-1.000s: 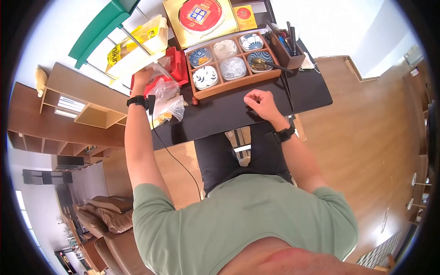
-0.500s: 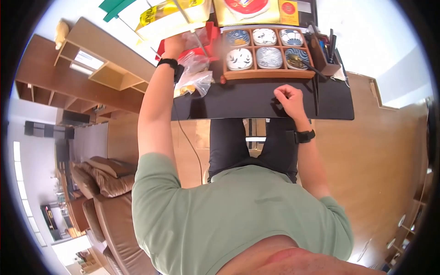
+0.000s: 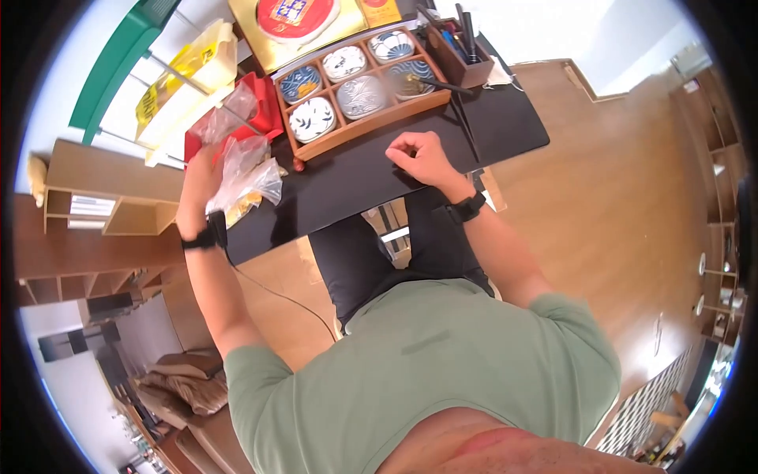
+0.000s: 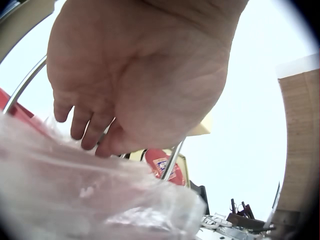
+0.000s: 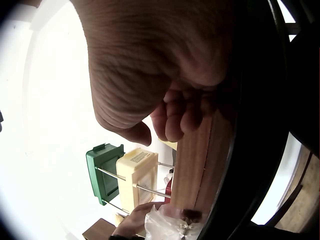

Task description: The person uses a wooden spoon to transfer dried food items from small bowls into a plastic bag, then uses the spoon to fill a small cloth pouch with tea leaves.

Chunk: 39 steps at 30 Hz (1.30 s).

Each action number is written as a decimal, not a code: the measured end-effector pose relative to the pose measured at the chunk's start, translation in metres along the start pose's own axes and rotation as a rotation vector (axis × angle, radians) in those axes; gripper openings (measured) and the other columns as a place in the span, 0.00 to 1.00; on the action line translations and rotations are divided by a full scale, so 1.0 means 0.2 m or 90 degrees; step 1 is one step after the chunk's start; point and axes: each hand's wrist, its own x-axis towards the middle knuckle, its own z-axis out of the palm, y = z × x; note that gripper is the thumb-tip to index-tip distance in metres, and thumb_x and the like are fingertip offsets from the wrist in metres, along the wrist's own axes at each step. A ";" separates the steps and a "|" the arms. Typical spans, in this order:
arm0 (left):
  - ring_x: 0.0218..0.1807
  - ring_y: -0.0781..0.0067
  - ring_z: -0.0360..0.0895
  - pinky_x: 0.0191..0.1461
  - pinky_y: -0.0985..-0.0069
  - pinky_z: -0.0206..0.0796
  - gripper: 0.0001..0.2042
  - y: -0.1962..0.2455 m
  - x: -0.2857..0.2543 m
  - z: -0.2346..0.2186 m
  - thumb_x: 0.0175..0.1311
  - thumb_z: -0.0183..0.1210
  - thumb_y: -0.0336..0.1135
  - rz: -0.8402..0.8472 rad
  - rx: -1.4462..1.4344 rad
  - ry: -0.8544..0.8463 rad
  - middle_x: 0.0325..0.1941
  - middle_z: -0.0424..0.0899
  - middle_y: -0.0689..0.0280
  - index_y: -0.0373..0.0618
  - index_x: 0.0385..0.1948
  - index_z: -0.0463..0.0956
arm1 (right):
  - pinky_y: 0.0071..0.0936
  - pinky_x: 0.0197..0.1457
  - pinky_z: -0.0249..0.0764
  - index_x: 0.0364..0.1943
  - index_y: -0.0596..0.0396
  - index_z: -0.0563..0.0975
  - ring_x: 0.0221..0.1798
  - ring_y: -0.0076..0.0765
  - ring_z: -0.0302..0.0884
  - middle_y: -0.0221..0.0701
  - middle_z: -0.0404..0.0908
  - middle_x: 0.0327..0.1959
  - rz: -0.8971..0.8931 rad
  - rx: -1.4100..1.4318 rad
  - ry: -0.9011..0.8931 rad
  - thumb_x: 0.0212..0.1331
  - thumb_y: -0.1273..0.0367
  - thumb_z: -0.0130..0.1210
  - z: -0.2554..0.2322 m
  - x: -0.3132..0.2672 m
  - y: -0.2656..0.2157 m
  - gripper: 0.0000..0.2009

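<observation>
In the head view my left hand (image 3: pixel 202 183) is beside a crumpled clear plastic bag (image 3: pixel 246 162), at the near side of the red bin (image 3: pixel 270 107). The left wrist view shows its fingers (image 4: pixel 95 127) extended downward, thumb close to them, fingertips right at the clear plastic (image 4: pixel 115 195). Something yellow shows in the bag's lower end. My right hand (image 3: pixel 426 160) rests by the black table's front, fingers (image 5: pixel 175 120) loosely curled around nothing. In front of it stands a divided wooden tray (image 3: pixel 371 129) of several patterned dishes; a dark-handled spoon (image 3: pixel 444 84) lies in one.
Behind the red bin, a cream bin (image 3: pixel 207 59) and a green bin (image 3: pixel 110 75) hang on metal rods. A gold box (image 3: pixel 253 35) with a red disc stands behind the tray. A pen holder (image 3: pixel 466 71) is at the right. A small red-brown object (image 3: pixel 298 164) lies by the tray.
My left hand has drawn back from inside the red bin to beside the plastic bag. The right hand keeps its place and pose. The head view has swung and shifted.
</observation>
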 end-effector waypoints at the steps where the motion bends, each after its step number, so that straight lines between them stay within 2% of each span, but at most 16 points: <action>1: 0.51 0.41 0.81 0.56 0.58 0.72 0.12 0.16 -0.06 -0.10 0.66 0.58 0.32 -0.004 -0.014 0.028 0.46 0.85 0.46 0.35 0.47 0.81 | 0.20 0.26 0.67 0.29 0.62 0.83 0.23 0.14 0.72 0.26 0.80 0.19 0.002 0.016 0.003 0.57 0.72 0.66 0.00 0.00 -0.01 0.07; 2: 0.50 0.42 0.82 0.55 0.59 0.73 0.11 0.32 -0.12 -0.16 0.65 0.61 0.31 -0.010 -0.028 0.056 0.44 0.86 0.46 0.35 0.45 0.81 | 0.20 0.26 0.67 0.29 0.62 0.83 0.23 0.14 0.72 0.26 0.80 0.19 0.002 0.012 0.011 0.57 0.72 0.66 -0.01 -0.01 -0.02 0.07; 4: 0.41 0.56 0.85 0.49 0.66 0.74 0.09 0.48 -0.25 -0.15 0.65 0.63 0.30 -0.059 -0.129 0.171 0.37 0.88 0.53 0.33 0.40 0.82 | 0.30 0.38 0.76 0.28 0.57 0.83 0.31 0.36 0.83 0.36 0.85 0.27 0.006 -0.029 0.000 0.56 0.68 0.65 -0.04 -0.02 -0.05 0.07; 5: 0.39 0.66 0.83 0.47 0.71 0.73 0.07 0.54 -0.33 -0.11 0.66 0.64 0.30 -0.105 -0.223 0.202 0.35 0.87 0.58 0.34 0.38 0.82 | 0.30 0.38 0.76 0.28 0.57 0.83 0.31 0.36 0.83 0.36 0.85 0.27 0.007 -0.033 0.003 0.56 0.68 0.65 -0.06 -0.04 -0.05 0.07; 8: 0.33 0.85 0.75 0.42 0.82 0.68 0.07 0.65 -0.51 0.14 0.67 0.65 0.30 -0.206 -0.498 0.245 0.29 0.83 0.71 0.37 0.31 0.80 | 0.32 0.21 0.60 0.16 0.55 0.74 0.16 0.39 0.69 0.34 0.71 0.14 -0.198 -0.075 0.121 0.52 0.74 0.62 -0.16 -0.10 -0.12 0.11; 10: 0.31 0.86 0.73 0.39 0.84 0.66 0.08 0.71 -0.58 0.32 0.68 0.65 0.30 -0.237 -0.586 0.204 0.27 0.81 0.73 0.39 0.28 0.79 | 0.28 0.18 0.55 0.13 0.57 0.69 0.12 0.32 0.59 0.32 0.62 0.11 -0.297 -0.143 0.206 0.51 0.77 0.58 -0.32 -0.08 -0.18 0.13; 12: 0.29 0.88 0.71 0.36 0.85 0.64 0.09 0.80 -0.62 0.45 0.68 0.65 0.30 -0.259 -0.643 0.172 0.25 0.79 0.74 0.38 0.27 0.79 | 0.25 0.20 0.61 0.15 0.58 0.74 0.15 0.25 0.64 0.30 0.69 0.12 -0.291 -0.191 0.391 0.57 0.76 0.56 -0.54 0.00 -0.15 0.12; 13: 0.28 0.89 0.69 0.34 0.86 0.63 0.09 0.83 -0.63 0.50 0.68 0.65 0.30 -0.271 -0.636 0.161 0.25 0.78 0.75 0.38 0.27 0.78 | 0.25 0.22 0.64 0.19 0.59 0.79 0.16 0.25 0.66 0.31 0.74 0.14 -0.085 -0.194 0.457 0.60 0.72 0.59 -0.68 0.03 -0.07 0.11; 14: 0.28 0.89 0.69 0.34 0.86 0.63 0.09 0.84 -0.63 0.54 0.68 0.65 0.30 -0.268 -0.644 0.156 0.25 0.78 0.75 0.38 0.27 0.78 | 0.27 0.23 0.67 0.26 0.58 0.83 0.15 0.29 0.70 0.31 0.79 0.16 -0.053 -0.316 0.483 0.61 0.68 0.62 -0.82 0.11 -0.01 0.10; 16: 0.26 0.90 0.68 0.32 0.87 0.61 0.09 0.85 -0.63 0.61 0.68 0.66 0.30 -0.311 -0.663 0.142 0.24 0.77 0.76 0.38 0.27 0.78 | 0.33 0.34 0.76 0.32 0.55 0.86 0.26 0.35 0.79 0.32 0.84 0.24 0.001 -0.381 0.431 0.60 0.68 0.63 -1.00 0.25 0.10 0.06; 18: 0.26 0.90 0.67 0.31 0.87 0.60 0.10 0.83 -0.61 0.65 0.68 0.66 0.30 -0.303 -0.664 0.155 0.23 0.76 0.76 0.38 0.27 0.78 | 0.41 0.50 0.78 0.35 0.52 0.87 0.41 0.43 0.81 0.34 0.86 0.34 -0.173 -0.707 0.244 0.57 0.68 0.64 -1.10 0.34 0.30 0.06; 21: 0.25 0.91 0.66 0.30 0.87 0.59 0.10 0.80 -0.58 0.67 0.68 0.65 0.30 -0.290 -0.668 0.188 0.23 0.76 0.77 0.38 0.27 0.78 | 0.45 0.59 0.74 0.35 0.51 0.88 0.49 0.48 0.77 0.35 0.85 0.40 -0.119 -0.727 0.109 0.57 0.68 0.64 -1.13 0.38 0.39 0.06; 24: 0.25 0.91 0.67 0.30 0.88 0.58 0.10 0.79 -0.58 0.68 0.68 0.65 0.31 -0.304 -0.696 0.203 0.23 0.76 0.77 0.40 0.26 0.77 | 0.44 0.57 0.75 0.35 0.51 0.88 0.46 0.49 0.79 0.35 0.86 0.37 -0.082 -0.676 -0.009 0.58 0.69 0.63 -1.16 0.41 0.42 0.05; 28: 0.26 0.91 0.66 0.30 0.88 0.58 0.10 0.79 -0.60 0.68 0.68 0.66 0.30 -0.280 -0.698 0.205 0.23 0.75 0.78 0.40 0.26 0.77 | 0.44 0.52 0.76 0.35 0.52 0.88 0.42 0.50 0.79 0.35 0.86 0.35 -0.145 -0.624 -0.017 0.61 0.69 0.62 -1.22 0.41 0.44 0.06; 30: 0.26 0.91 0.66 0.30 0.88 0.58 0.10 0.79 -0.60 0.69 0.68 0.66 0.31 -0.279 -0.690 0.197 0.23 0.75 0.78 0.39 0.27 0.77 | 0.38 0.47 0.78 0.37 0.53 0.88 0.38 0.47 0.82 0.37 0.87 0.35 -0.059 -0.519 0.130 0.62 0.66 0.62 -1.23 0.39 0.44 0.07; 39: 0.26 0.91 0.66 0.31 0.88 0.58 0.10 0.77 -0.59 0.69 0.68 0.66 0.30 -0.276 -0.704 0.191 0.24 0.76 0.77 0.39 0.27 0.76 | 0.24 0.44 0.77 0.44 0.64 0.86 0.36 0.24 0.81 0.32 0.88 0.35 0.100 -0.207 0.376 0.62 0.65 0.66 -1.23 0.34 0.45 0.14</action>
